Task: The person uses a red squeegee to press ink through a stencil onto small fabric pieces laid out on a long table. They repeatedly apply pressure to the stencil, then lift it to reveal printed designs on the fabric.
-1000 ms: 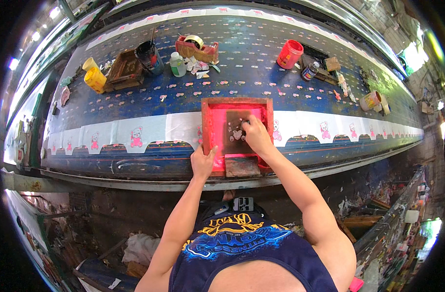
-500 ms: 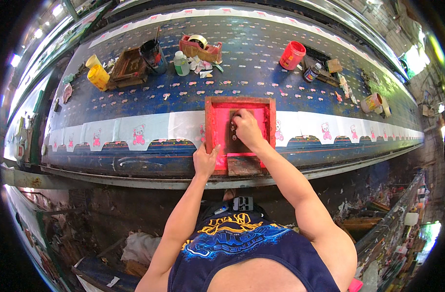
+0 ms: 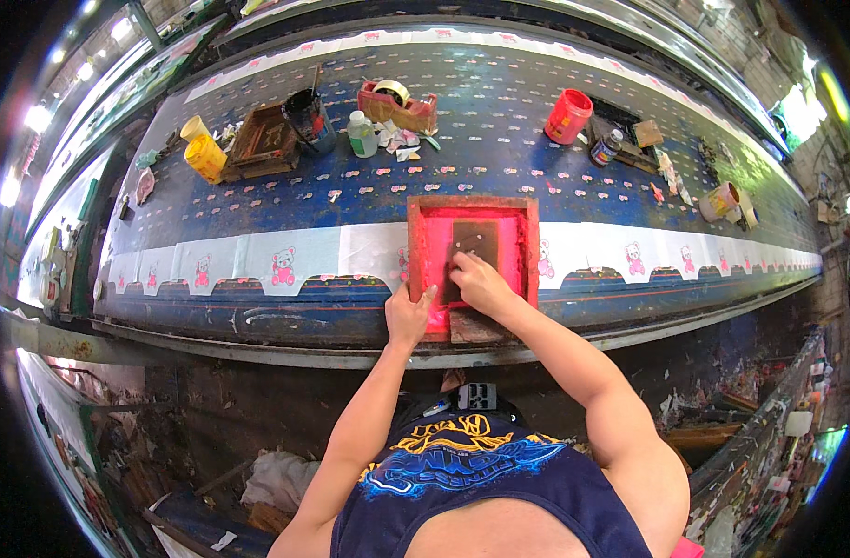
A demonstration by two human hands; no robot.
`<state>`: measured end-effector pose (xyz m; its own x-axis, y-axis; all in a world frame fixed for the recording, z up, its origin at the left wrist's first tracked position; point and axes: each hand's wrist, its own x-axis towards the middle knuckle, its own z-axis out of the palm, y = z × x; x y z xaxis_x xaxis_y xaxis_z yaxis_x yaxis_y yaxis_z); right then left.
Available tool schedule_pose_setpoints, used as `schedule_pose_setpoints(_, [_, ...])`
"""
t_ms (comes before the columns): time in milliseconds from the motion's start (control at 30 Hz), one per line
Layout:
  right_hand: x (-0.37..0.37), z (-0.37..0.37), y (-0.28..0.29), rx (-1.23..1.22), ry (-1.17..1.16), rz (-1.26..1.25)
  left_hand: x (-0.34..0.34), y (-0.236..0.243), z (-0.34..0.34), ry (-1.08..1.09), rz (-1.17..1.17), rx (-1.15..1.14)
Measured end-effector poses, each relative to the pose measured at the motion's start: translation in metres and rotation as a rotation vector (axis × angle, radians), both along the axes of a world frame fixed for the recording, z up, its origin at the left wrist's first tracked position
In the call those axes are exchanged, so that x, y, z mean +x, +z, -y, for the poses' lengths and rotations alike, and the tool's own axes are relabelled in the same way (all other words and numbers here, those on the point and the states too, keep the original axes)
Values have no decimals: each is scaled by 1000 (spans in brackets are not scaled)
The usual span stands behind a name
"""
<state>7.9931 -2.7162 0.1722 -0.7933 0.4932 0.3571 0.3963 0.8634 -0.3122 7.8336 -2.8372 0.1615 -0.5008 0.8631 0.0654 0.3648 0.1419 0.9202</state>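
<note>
A wooden-framed printing screen (image 3: pixel 530 270), smeared inside with bright pink ink, lies over a strip of white cloth (image 3: pixel 322 249) along the table's near side. My left hand (image 3: pixel 408 316) grips its near left edge, thumb on top. Inside it my right hand (image 3: pixel 481 284) is closed, fingers pinched and pressed low on a dark rectangular patch (image 3: pixel 478 240) of the mesh. What those fingers hold is hidden. Across the screen's near end lies a worn wooden piece (image 3: pixel 475 325). Pink bear prints (image 3: pixel 283 267) show on the cloth at both sides.
Beyond the screen, the long blue table (image 3: pixel 369 205) carries a yellow container (image 3: pixel 204 158), a wooden box (image 3: pixel 262 144), a dark pot (image 3: pixel 310 121), a white bottle (image 3: pixel 362 136), a tape dispenser (image 3: pixel 415 113), a red tub (image 3: pixel 568 118) and a small jar (image 3: pixel 607 149).
My right hand has slid toward me over the dark patch, uncovering its far part. The left hand keeps its grip on the screen. The whole view has shifted slightly.
</note>
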Motion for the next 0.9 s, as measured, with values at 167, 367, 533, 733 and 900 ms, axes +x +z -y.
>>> schedule_pose_setpoints(167, [25, -34, 22, -49, -173, 80, -1, -7, 1, 9, 16, 33])
schedule_pose_setpoints(367, [-2, -15, 12, -14, -53, 10, 0, -3, 0, 11, 2, 24])
schedule_pose_setpoints(533, [29, -8, 20, 28, -90, 170, -1, -1, 4, -7, -18, 22])
schedule_pose_setpoints(733, [-5, -24, 30, 40, -161, 62, 1, -5, 1, -10, -19, 26])
schedule_pose_setpoints(900, [12, 7, 17, 9, -69, 174, 0, -4, 2, 17, -25, 48])
